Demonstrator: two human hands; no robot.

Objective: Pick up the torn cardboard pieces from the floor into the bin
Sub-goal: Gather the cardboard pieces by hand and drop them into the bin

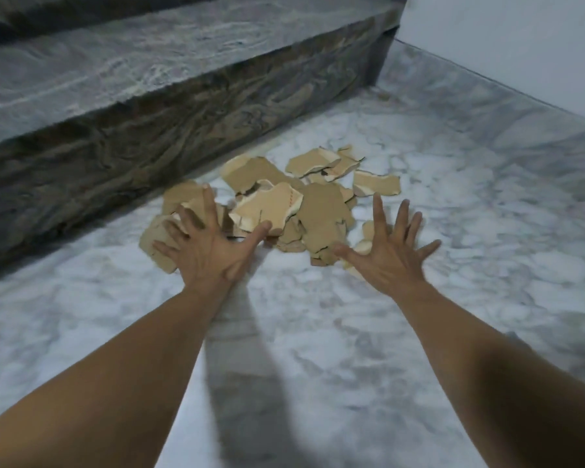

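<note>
Splayed hands (pixel 206 251) (pixel 390 256) over cardboard pieces (pixel 321 211)

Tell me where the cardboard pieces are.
Head view, centre: the cardboard pieces lie heaped on the marble floor beside the dark step.

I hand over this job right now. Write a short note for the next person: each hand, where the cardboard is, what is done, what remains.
Left hand: open, fingers spread over the left side of the pile, holding nothing.
Right hand: open and spread at the pile's right edge, holding nothing.
Torn cardboard pieces: a loose pile on the marble floor, beside the stone step.
Bin: not in view.
Done: nothing lifted, by what shows.
Left: gather all the pieces and put them in the bin.
</note>
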